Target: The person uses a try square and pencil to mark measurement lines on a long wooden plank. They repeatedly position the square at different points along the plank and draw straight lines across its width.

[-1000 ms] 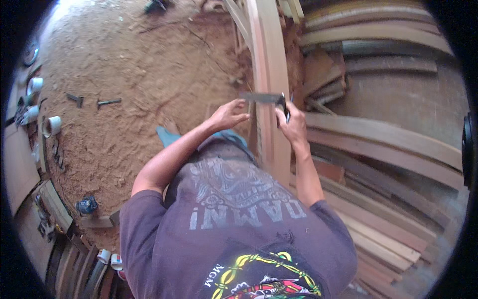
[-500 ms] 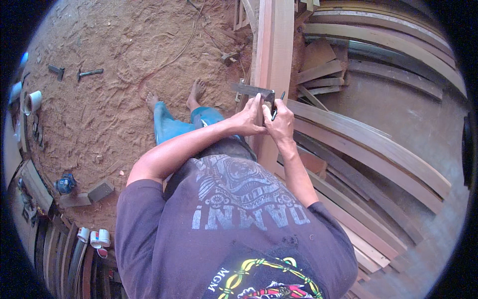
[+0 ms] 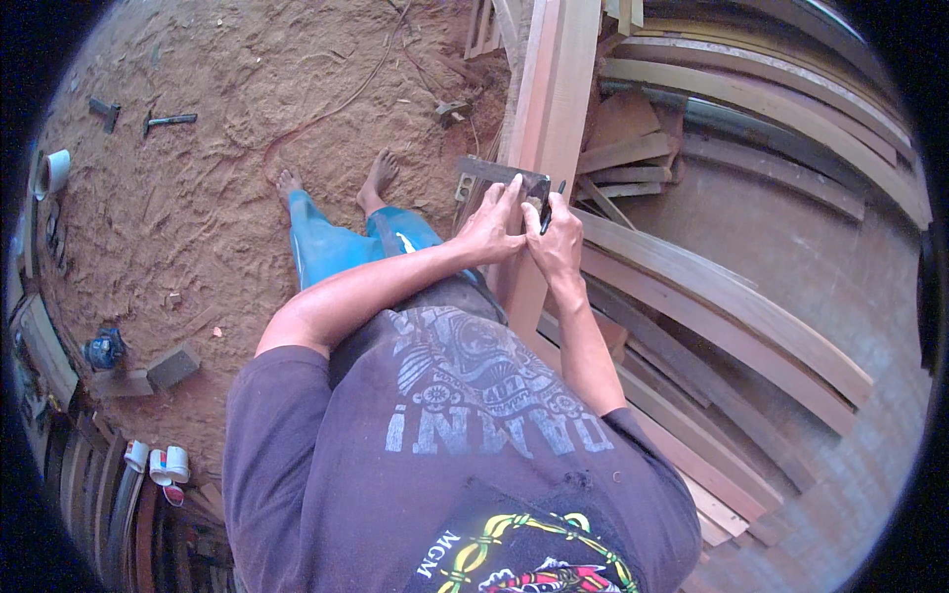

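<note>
A long squared timber beam (image 3: 560, 109) runs away from me, pale with a pinkish strip along it. Across it lies a try square (image 3: 502, 174), its flat dark blade reaching past the beam's left edge. My left hand (image 3: 486, 229) presses the square against the wood with its fingertips, fingers somewhat spread. In my right hand (image 3: 558, 242) is a slim black pen or pencil (image 3: 547, 215), held upright close to the square's right end. The thumbs of both hands come near each other over the beam. The writing tip is hidden by the fingers.
Long boards (image 3: 732, 287) are stacked to the right, with short offcuts (image 3: 623, 148) beyond. On the sandy floor at left lie two hammers (image 3: 170, 120), a blue power tool (image 3: 105, 348) and a wooden block (image 3: 173, 366). White cups (image 3: 158, 465) stand lower left. A cable (image 3: 341, 109) crosses the floor.
My left fingers have spread apart on the square, and its blade now lies slightly more tilted across the beam. The right hand keeps the pen or pencil beside it. The whole view has shifted slightly.
</note>
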A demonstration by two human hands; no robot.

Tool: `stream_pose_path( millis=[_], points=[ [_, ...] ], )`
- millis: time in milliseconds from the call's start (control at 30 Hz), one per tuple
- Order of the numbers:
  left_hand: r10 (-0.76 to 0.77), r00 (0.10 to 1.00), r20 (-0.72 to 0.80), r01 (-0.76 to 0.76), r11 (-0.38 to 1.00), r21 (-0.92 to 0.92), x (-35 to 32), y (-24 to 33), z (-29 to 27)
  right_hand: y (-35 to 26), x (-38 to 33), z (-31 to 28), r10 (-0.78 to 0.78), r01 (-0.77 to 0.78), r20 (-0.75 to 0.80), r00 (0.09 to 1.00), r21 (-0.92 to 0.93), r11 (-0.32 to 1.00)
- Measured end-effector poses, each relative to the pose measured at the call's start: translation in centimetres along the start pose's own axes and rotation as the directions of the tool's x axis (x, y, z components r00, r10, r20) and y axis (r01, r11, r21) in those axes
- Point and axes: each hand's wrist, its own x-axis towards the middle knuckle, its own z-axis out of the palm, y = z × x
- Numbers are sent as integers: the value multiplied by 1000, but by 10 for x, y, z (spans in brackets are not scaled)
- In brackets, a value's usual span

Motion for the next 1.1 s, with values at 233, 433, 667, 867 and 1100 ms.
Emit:
stream_pose_path(
  millis=[233, 433, 667, 867, 1100],
  points=[
    [-26, 999, -36, 28, 997, 67, -1, 6, 1, 0, 1, -1, -26, 27, -20, 999, 11, 1000],
    [-24, 999, -28, 24, 1000, 10, -4, 10, -1, 0, 1, -2, 38, -38, 28, 999, -7, 999],
    [-45, 999, 0, 45, 999, -7, -4, 16, -9, 1, 2, 3, -9, 8, -27, 1000, -53, 999],
    [-54, 998, 20, 54, 999, -4, -6, 20, -11, -2, 2, 1, -9, 8, -25, 1000, -53, 999],
    [-76, 997, 27, 76, 997, 2, -6, 21, -11, -4, 3, -3, 36, -35, 27, 999, -38, 999]
  ],
)
